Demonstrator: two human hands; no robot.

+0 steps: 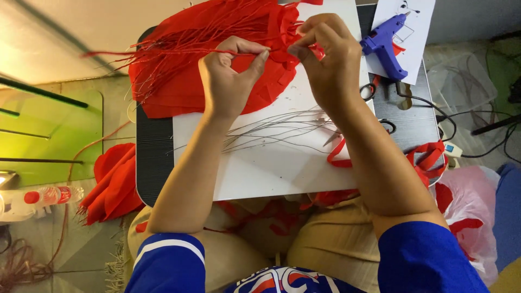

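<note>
White board (271, 173) is lying across the lap; above it, I am seeing left hand (230, 81) and right hand (325, 59) both pinching shut on a small crumpled red petal (282, 54) beside wire-stemmed red petals (190, 49).

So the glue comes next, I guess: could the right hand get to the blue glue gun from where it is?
Probably yes: the blue glue gun lies just beside the right hand with nothing between them, though that hand is pinching the red piece.
</note>
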